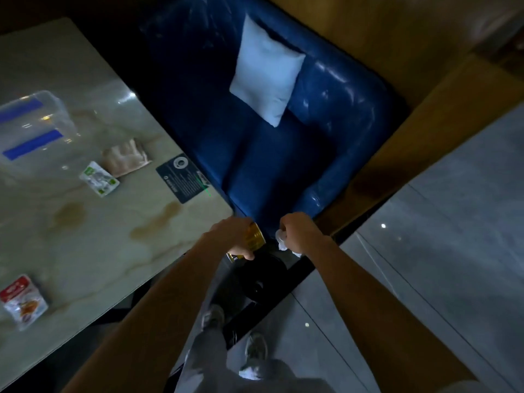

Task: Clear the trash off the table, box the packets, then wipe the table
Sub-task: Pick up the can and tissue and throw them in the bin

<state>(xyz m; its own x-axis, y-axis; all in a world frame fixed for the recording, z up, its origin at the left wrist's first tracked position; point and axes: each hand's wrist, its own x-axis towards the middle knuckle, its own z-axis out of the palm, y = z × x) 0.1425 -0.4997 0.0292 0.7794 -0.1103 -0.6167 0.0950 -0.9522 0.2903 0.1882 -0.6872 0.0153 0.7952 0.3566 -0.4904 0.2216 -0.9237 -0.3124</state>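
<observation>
My left hand [231, 236] grips a yellow can [254, 236] just past the table's near right corner, above a dark round bin [262, 275] on the floor. My right hand [297, 231] is closed on crumpled white tissue [282, 242] beside the can, also over the bin. On the marble table [85, 236] lie a green-and-white packet [98, 178], a pale pink packet [127, 158] and a red-and-white packet [24, 300]. A clear plastic box with blue clips [31, 127] stands at the left edge. Brown spill stains [156, 224] mark the tabletop.
A dark card [183, 178] lies at the table's right edge. A blue sofa [283, 143] with a white pillow [266, 72] sits beyond the table. My feet [235, 336] stand on grey tiled floor by a dark strip. Wooden panelling is at the right.
</observation>
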